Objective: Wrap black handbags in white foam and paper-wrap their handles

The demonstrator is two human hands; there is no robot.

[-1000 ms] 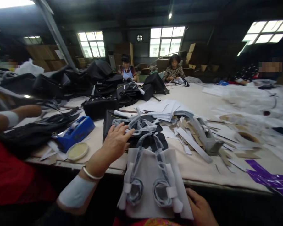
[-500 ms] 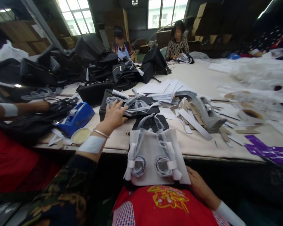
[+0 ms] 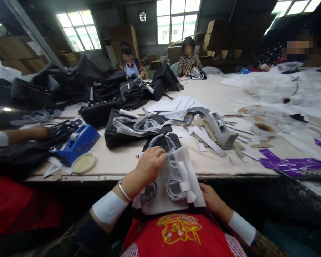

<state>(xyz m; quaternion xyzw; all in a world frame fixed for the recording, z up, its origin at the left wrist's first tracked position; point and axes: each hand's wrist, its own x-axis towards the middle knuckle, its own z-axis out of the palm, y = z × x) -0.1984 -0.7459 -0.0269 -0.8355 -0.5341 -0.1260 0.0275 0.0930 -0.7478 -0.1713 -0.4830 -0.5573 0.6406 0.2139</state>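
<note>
A black bag [image 3: 149,143] lies against the table edge and my red apron, its front covered by a white foam sheet [image 3: 194,184]. Over the sheet run straps [image 3: 173,159] wrapped in clear film, their ends coiled and taped with white strips. My left hand [image 3: 151,166] is over the bag's left strap, fingers bent and together; what lies under the fingertips is hidden. At the lower right edge of the bag, my right hand [image 3: 214,201] grips its side, fingers partly hidden. Just beyond lies another black bag [image 3: 115,134] with film-wrapped straps on top.
A blue tape dispenser [image 3: 79,144] and a round dish [image 3: 83,163] are at left, near a co-worker's hand [image 3: 40,132]. White sheets [image 3: 183,107], cardboard strips [image 3: 210,132] and a grey tape dispenser [image 3: 222,132] lie ahead. Black bags [image 3: 69,84] pile up at far left.
My left hand has come back from the straps on the farther bag to the straps of the bag before me. My right hand stays at its side. The view has tilted and turned slightly right.
</note>
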